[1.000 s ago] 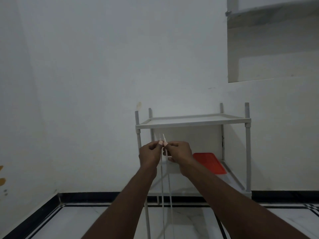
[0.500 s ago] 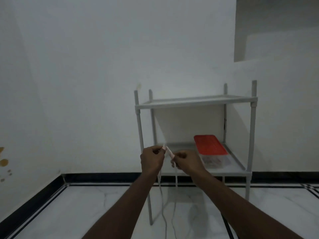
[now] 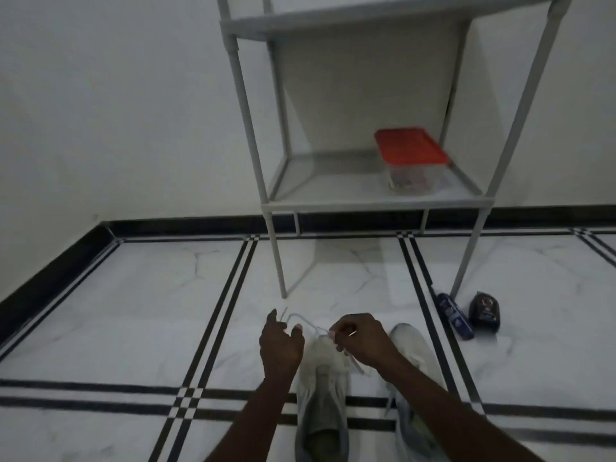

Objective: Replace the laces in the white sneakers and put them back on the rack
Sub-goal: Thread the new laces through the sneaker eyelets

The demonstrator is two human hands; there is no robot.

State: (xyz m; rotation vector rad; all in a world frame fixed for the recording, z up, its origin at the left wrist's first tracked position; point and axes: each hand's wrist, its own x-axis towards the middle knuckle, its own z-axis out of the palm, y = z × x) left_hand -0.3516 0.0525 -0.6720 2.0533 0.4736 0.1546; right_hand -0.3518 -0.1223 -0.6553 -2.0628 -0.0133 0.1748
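Two white sneakers stand side by side on the marble floor, toes pointing at the rack. The left sneaker lies between my forearms; the right sneaker is partly hidden under my right arm. A white lace loops over the left sneaker's toe. My left hand hovers beside the toe with fingers loosely spread, the lace's loop running by its fingertips. My right hand pinches a lace end above the toe. The grey rack stands just beyond.
A clear box with a red lid sits on the rack's lower shelf. A dark blue tube and a small black container lie on the floor by the rack's right front leg. Walls close off the left and back.
The view has dropped from the wall and rack to the floor. My hands have come down with the lace from chest height to the left sneaker's toe, and have moved apart.
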